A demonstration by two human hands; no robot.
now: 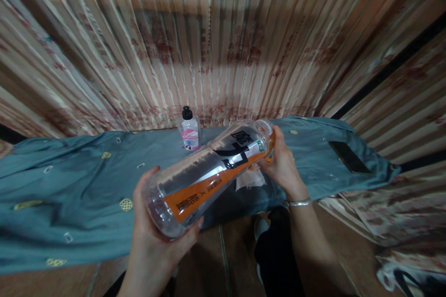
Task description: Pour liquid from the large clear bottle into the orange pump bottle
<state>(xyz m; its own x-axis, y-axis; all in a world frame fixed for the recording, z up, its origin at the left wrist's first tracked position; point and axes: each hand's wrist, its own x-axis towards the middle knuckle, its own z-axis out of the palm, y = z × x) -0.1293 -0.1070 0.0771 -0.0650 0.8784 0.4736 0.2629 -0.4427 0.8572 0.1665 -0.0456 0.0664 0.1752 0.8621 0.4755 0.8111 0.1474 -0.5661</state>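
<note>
A large clear plastic bottle (205, 176) with a grey, black and orange label is tilted in the air, its base low on the left and its open-looking mouth up on the right. My left hand (156, 227) is wrapped round the base, thumb and fingers on either side. With its fingers round the neck end, my right hand (282, 158) grips the same bottle; something orange shows by those fingers, too unclear to name. Behind the large bottle stands a small clear bottle (190, 134) with a black cap and pink label. A piece of white tissue or cloth (251, 179) lies below my right hand.
A blue-green patterned cloth (87, 171) covers the long surface in front of me. A dark phone (349, 157) lies towards its right end. Patterned curtains (216, 55) hang close behind. A white bag-like item (400, 276) is at the lower right.
</note>
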